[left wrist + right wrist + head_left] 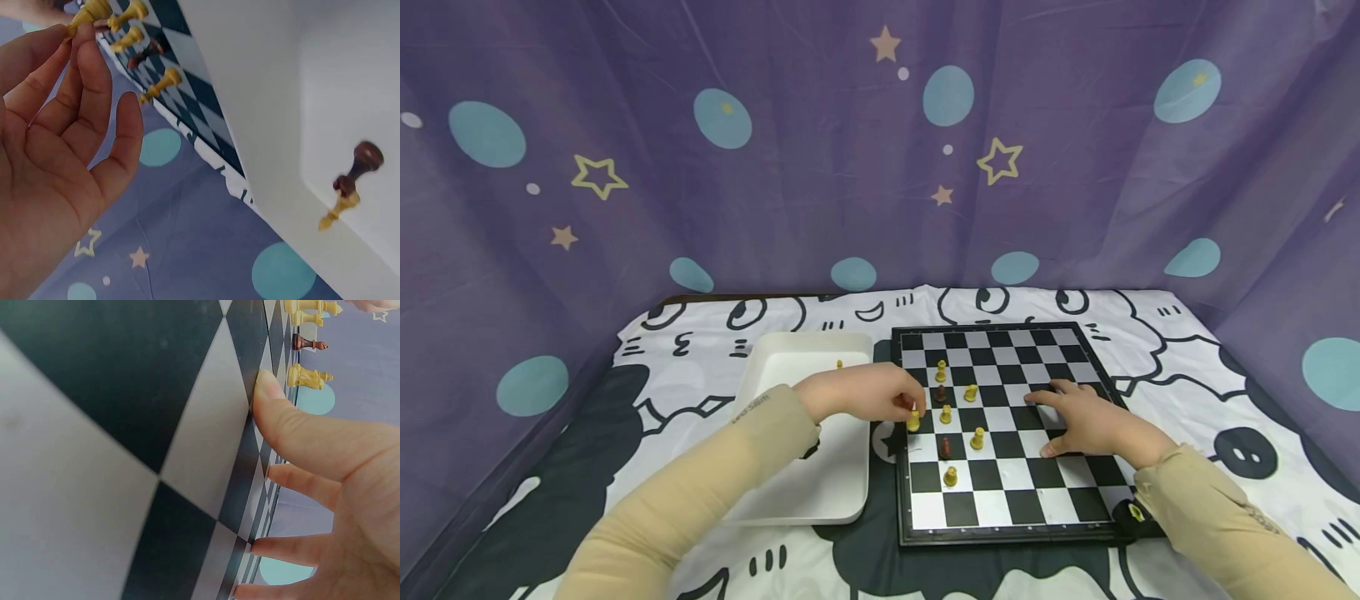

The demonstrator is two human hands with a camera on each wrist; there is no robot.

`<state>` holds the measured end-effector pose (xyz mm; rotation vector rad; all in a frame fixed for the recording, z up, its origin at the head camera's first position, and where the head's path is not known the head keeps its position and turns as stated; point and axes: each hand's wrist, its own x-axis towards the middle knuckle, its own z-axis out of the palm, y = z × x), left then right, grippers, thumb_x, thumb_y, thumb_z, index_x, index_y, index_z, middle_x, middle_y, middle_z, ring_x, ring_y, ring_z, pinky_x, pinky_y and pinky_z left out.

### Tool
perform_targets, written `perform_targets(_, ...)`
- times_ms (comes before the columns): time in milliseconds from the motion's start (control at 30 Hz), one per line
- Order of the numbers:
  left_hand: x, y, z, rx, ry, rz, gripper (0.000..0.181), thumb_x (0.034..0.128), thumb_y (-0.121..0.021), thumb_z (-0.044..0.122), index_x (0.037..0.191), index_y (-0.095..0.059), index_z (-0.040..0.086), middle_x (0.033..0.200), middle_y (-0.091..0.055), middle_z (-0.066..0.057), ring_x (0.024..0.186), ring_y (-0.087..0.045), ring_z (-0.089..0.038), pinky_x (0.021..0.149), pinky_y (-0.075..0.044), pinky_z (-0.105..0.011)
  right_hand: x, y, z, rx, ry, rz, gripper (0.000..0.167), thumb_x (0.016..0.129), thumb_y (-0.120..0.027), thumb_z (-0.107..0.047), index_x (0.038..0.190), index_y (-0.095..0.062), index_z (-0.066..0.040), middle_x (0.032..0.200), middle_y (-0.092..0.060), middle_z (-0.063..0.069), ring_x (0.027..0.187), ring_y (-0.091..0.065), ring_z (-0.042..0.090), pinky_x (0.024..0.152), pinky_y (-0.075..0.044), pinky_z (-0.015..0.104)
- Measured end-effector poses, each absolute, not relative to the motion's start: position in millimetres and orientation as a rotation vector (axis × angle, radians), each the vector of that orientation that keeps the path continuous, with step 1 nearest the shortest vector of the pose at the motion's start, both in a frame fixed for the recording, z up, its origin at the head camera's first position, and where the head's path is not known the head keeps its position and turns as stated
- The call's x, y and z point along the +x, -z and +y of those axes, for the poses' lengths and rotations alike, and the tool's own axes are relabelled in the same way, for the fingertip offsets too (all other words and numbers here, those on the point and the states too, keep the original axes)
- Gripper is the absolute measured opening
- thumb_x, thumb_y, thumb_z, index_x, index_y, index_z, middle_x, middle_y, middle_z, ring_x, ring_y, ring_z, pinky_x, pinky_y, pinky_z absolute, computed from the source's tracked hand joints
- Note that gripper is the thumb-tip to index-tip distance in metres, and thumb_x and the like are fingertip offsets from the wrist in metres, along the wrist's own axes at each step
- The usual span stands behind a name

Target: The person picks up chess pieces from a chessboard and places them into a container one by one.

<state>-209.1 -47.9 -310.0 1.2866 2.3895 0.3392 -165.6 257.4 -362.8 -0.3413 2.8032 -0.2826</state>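
Note:
My left hand (871, 392) pinches a yellow chess piece (913, 423) by its top, at the left edge of the chessboard (1028, 498). In the left wrist view, thumb and fingertips meet on that piece (95, 11); its exact kind is hard to tell. My right hand (1088, 423) rests on the board's right half with fingers spread, holding nothing. Its thumb and fingertips touch the squares in the right wrist view. Several yellow pieces, among them one near the front (951, 477), and two dark red pieces, one of them a bit behind it (945, 449), stand on the board's left side.
Left of the board stands a white tray (861, 492), partly covered by my left forearm. A dark red piece (361, 164) and a yellow piece (338, 211) lie in it. A patterned cloth (790, 567) lies beneath everything, and a purple curtain (820, 192) hangs behind.

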Motion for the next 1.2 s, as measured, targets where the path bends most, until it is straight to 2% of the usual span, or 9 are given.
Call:
perform_targets(133,-211.5,304.0,-54.7,1.294,-0.375,2.404,0.016,0.0928,-0.057,0.009,0.102,-0.069,0.007,0.089,-0.066,0.001,0.072,-0.051,-0.008,0.069,-0.045,-0.023,-166.1,362.6,257.8,-0.339,0.279,2.802,0.081,0.063,-0.081,-0.046,0.133,-0.053,-0.014,0.14,-0.031,0.037,0.121,-0.03,0.064,0.088,-0.035,0.072)
perform_targets(600,-220.3,299.2,-79.5,1.322,-0.395,2.443,0.016,0.0921,-0.057,0.008,0.103,-0.069,0.006,0.093,-0.068,0.001,0.079,-0.056,-0.006,0.075,-0.048,-0.023,-166.3,363.5,257.5,-0.335,0.281,2.798,0.081,0.064,-0.081,-0.046,0.133,-0.053,-0.015,0.14,-0.032,0.037,0.121,-0.03,0.065,0.088,-0.035,0.072)
perform_targets(833,-221.7,297.9,-91.9,1.336,-0.388,2.463,0.014,0.0908,-0.057,0.006,0.097,-0.069,0.007,0.085,-0.066,0.003,0.075,-0.052,-0.005,0.072,-0.045,-0.021,-167.1,362.5,256.5,-0.336,0.267,2.801,0.081,0.064,-0.081,-0.046,0.133,-0.053,-0.014,0.14,-0.032,0.037,0.121,-0.031,0.064,0.088,-0.035,0.071)
perform_targets(1200,-222.2,307.9,-105.0,1.279,-0.412,2.464,0.014,0.0914,-0.057,0.006,0.099,-0.068,0.006,0.083,-0.063,0.004,0.075,-0.051,-0.004,0.07,-0.044,-0.021,-166.6,362.7,256.5,-0.327,0.264,2.798,0.081,0.064,-0.081,-0.046,0.133,-0.053,-0.015,0.14,-0.032,0.036,0.121,-0.031,0.063,0.088,-0.035,0.072)
